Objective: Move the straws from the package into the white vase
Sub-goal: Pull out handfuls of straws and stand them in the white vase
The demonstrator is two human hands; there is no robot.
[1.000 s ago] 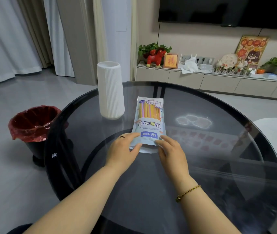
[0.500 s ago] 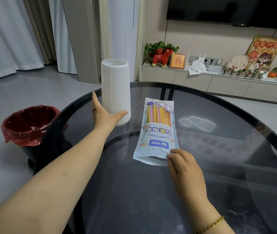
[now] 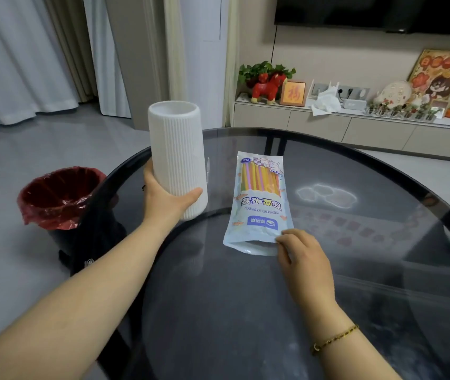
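Straws point(image 3: 259, 179), striped yellow, orange and pink, lie sealed inside their package and have not yet been touched; everything rests on the round dark glass worktop point(image 3: 369, 270), the largest thing in view, with a red-lined bin point(image 3: 59, 196) on the floor just off its left edge; next in size, the white vase point(image 3: 177, 157) stands ribbed and open-mouthed near the far left of the glass, seemingly tipped slightly off its base, and the left hand point(image 3: 163, 200) is wrapped around its lower part, thumb across the front, probably to bring it nearer so the straws travel a short way; the package point(image 3: 259, 204) lies flat just beside the vase (its near end gaping open toward the person); the right hand point(image 3: 303, 256) pinches that near corner between fingertips and thumb, likely to pin the bag and keep its mouth reachable.
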